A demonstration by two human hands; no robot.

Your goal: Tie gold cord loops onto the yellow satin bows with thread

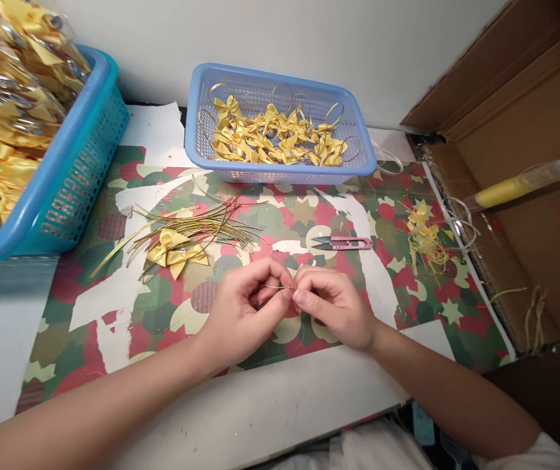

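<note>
Between my two hands runs a thin gold cord (276, 287), pinched at the fingertips. My left hand (248, 307) is closed, thumb against forefinger, with the cord passing through it. Touching it on the right, my right hand (333, 303) pinches too, and its fingers hide the cord's end. Behind my left hand lie yellow satin bows (175, 251) beside a loose bundle of gold cords (202, 225). Pink-handled thread snips (343, 243) rest on the patterned paper, just beyond my right hand.
A blue perforated basket (280, 171) at the back holds many bows with cord loops. On the left, a larger basket (81, 163) is heaped with bows, some bagged. Yellow scraps (427, 238) lie at right, near a cardboard wall (529, 98) and a clear tube with yellow contents (519, 186).
</note>
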